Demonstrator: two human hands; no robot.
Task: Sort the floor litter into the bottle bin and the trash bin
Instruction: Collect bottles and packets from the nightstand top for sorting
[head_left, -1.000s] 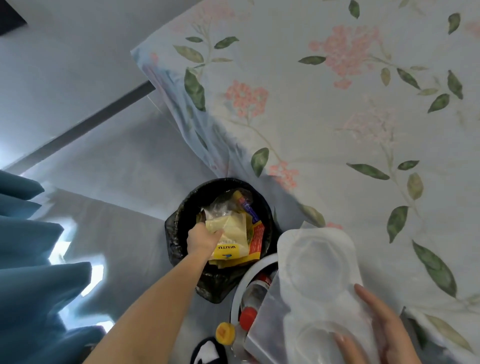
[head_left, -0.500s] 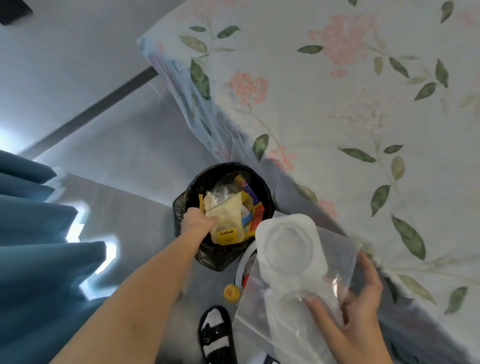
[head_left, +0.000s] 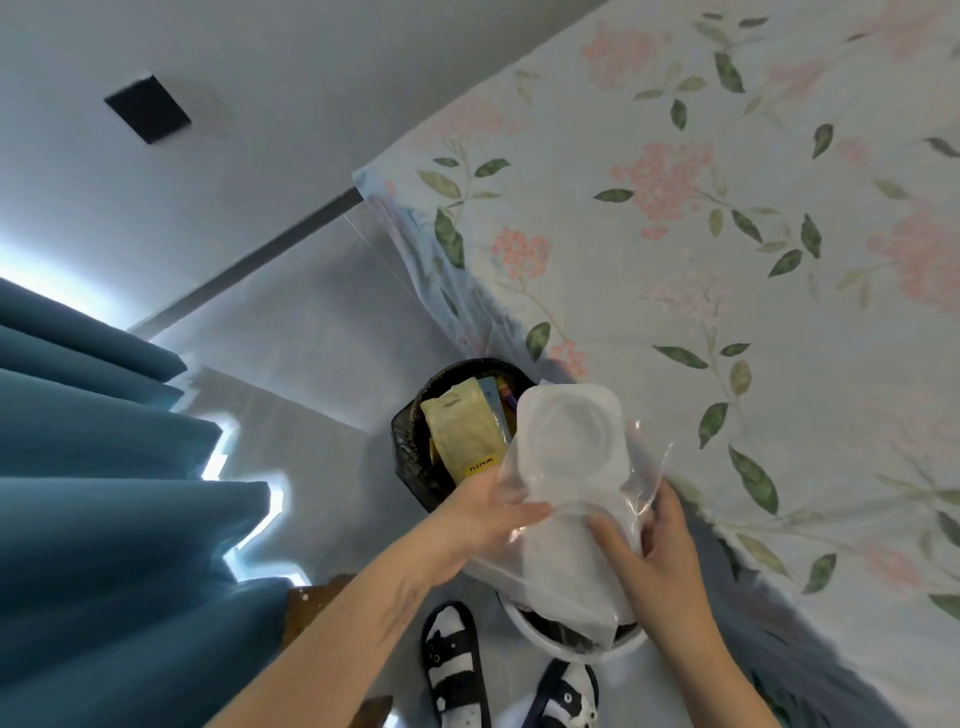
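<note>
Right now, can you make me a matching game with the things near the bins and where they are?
Things:
1. yellow paper pouch
2. white moulded plastic tray in a clear bag
3. teal pleated curtain
4. black-and-white sandals

Places:
A. hanging at the left
B. in the black-lined trash bin
C. on the feet, at the bottom
D. held by both hands

Pairs: 1-B, 2-D, 3-A, 4-C

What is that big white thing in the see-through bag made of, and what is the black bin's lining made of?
The white tray looks like thin moulded plastic, matt and slightly milky, with round wells pressed into it. The clear bag around it seems to be glossy plastic film: it crinkles and glints. The black bin appears lined with shiny, wrinkled plastic film, probably a bin bag.
</note>
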